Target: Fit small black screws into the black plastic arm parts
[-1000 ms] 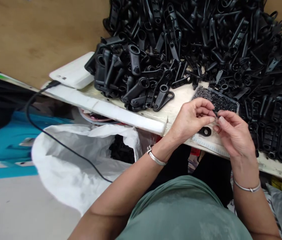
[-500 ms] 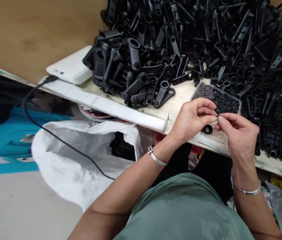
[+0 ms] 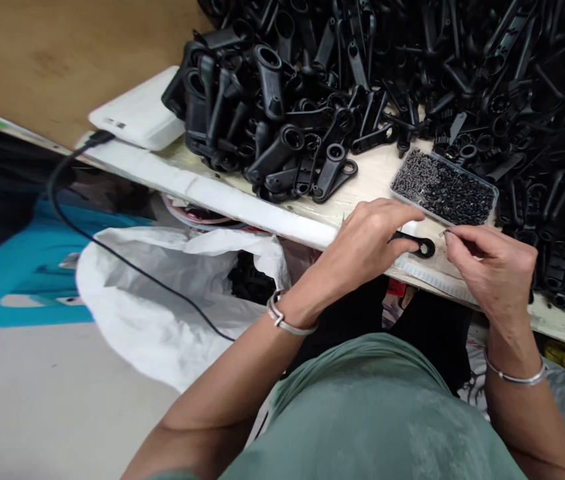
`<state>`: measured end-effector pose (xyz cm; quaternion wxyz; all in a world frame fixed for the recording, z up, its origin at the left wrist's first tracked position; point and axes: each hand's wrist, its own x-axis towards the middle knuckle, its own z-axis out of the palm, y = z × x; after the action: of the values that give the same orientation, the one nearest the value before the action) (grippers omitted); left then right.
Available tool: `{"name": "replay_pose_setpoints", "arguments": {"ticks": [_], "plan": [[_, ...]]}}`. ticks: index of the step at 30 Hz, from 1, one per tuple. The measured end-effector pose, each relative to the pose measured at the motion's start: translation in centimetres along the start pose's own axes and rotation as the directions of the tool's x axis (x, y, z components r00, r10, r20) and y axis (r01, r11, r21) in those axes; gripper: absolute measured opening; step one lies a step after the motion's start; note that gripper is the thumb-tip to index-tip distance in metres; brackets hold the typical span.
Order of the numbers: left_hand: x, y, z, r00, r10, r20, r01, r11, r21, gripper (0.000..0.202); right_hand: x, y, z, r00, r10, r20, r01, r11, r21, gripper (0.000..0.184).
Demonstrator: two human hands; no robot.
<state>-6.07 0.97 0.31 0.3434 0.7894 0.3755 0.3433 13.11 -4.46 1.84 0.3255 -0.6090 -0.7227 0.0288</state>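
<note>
My left hand [image 3: 373, 233] is over a black plastic part with a ring-shaped end [image 3: 426, 248] lying near the table's front edge. Its index finger and thumb are apart, and the thumb reaches the ring; the part's other end is hidden under the hand. To the right, my right hand [image 3: 495, 263] pinches a tiny piece that looks like a small screw [image 3: 443, 233] between thumb and index finger. Just behind both hands sits a clear plastic box [image 3: 496, 200] filled with tiny dark, screw-like pieces.
Black plastic handle-like parts [image 3: 272, 80] are heaped across the back and right of the table [image 3: 372, 180]. A white device [image 3: 139, 110] with a black cable [image 3: 137, 280] lies at the left edge. Below, a white sack [image 3: 127, 287] holds black parts.
My hands have moved apart; earlier their fingertips met over a tiny piece. My left hand has opened and come down to the ring-ended part. The view has shifted slightly.
</note>
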Motion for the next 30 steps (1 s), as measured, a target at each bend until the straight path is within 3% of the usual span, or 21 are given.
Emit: {"name": "replay_pose_setpoints", "arguments": {"ticks": [2,5,13,24,27,30], "plan": [[-0.7,-0.5,-0.2,0.996,0.015,0.084,-0.031,0.982,0.187,0.027,-0.6,0.3,-0.1,0.999,-0.011,0.042,0.012,1.0,-0.001,0.015],[-1.7,-1.0,0.3,0.993,-0.029,0.119,-0.004,0.964,0.267,0.019,-1.5,0.5,0.0,0.995,-0.035,0.094,0.036,0.999,-0.014,0.014],[-3.4,-0.8,2.4,0.999,0.04,0.009,-0.041,0.985,0.165,0.016,-3.1,0.2,0.7,0.991,-0.045,0.13,0.057,0.994,-0.092,0.017],[-3.5,-1.3,2.9,0.994,0.095,-0.049,-0.087,0.985,0.151,0.014,-3.2,0.1,1.8,0.968,-0.212,0.131,0.244,0.914,-0.325,0.016],[-3.6,-1.4,3.0,0.99,0.122,-0.071,-0.11,0.983,0.149,0.013,-3.0,-1.0,1.6,0.965,-0.172,0.201,0.239,0.891,-0.385,0.021],[-3.7,-1.5,3.1,0.989,0.119,-0.085,-0.107,0.984,0.14,0.015,-2.4,-2.2,1.0,0.944,-0.045,0.326,0.194,0.877,-0.44,0.026]]}}
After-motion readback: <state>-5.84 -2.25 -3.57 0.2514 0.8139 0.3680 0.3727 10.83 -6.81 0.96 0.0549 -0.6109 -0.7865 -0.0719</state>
